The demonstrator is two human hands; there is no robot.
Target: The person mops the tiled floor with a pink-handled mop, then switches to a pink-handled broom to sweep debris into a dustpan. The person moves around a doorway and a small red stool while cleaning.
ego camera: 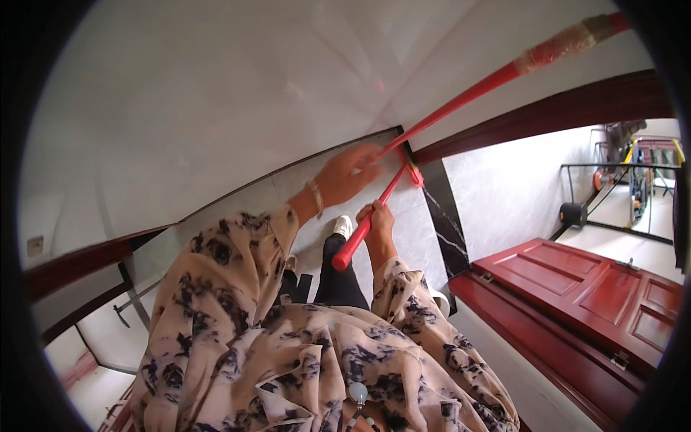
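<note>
My right hand (379, 220) is closed around a red pole (351, 249), its rounded near end sticking out toward me. The pole slopes away from me toward a small red piece (415, 176) low by the door frame; whether they join is unclear. My left hand (348, 171), blurred and wearing a bracelet, has its fingers curled at the lower end of a second, longer red pole (464, 102). Blur hides whether the fingers grip it. This longer pole rises to the upper right, where clear and brownish tape (561, 46) wraps it.
A glossy pale wall (205, 119) stands close ahead, above a grey tiled floor (318, 178). To the right are a dark marble threshold (445, 232), a red panelled wooden door (572, 270) and, beyond, a black metal frame (615, 166). My white shoe (343, 225) is below my hands.
</note>
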